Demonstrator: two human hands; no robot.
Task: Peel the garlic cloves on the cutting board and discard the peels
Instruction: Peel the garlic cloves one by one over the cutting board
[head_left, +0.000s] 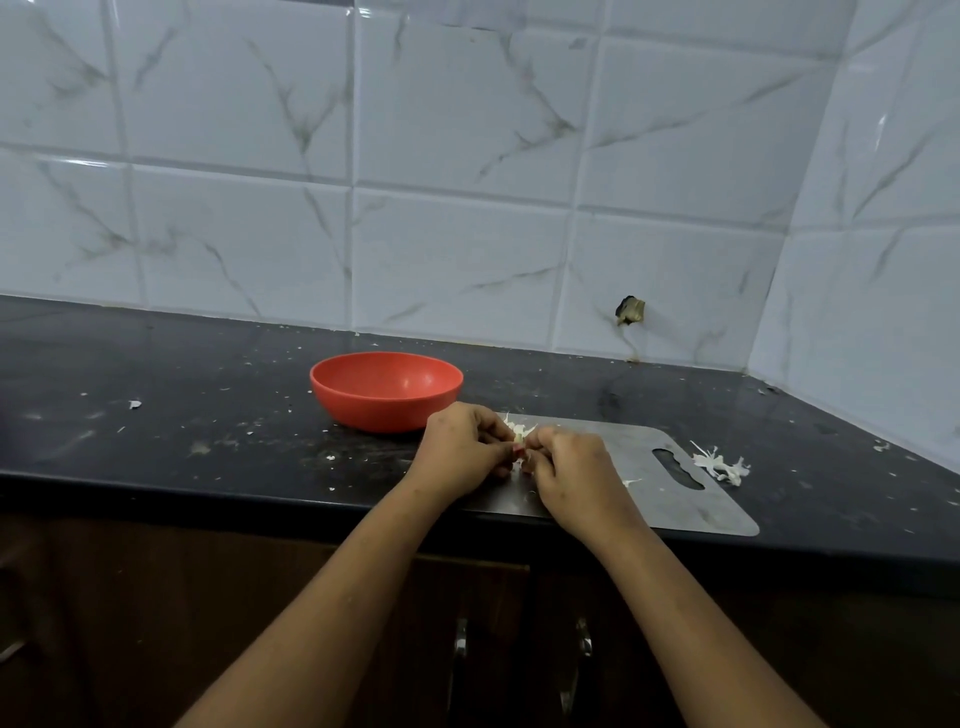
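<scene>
Garlic clove (519, 451): held between both hands, just above the left part of the cutting board (675, 499); mostly hidden by fingers.
Left hand (462, 452): fingers curled, pinches the garlic clove from the left.
Right hand (571, 467): fingers curled, pinches the clove or its skin; I cannot tell which.
Peels (719, 464): a small white pile lies on the counter (208, 415), just beside the board's handle end.
Bowl (384, 395): red, behind the board; nothing shows inside.
Progress: peeling seems under way. Discarding is not yet done, and I see no other cloves.
</scene>
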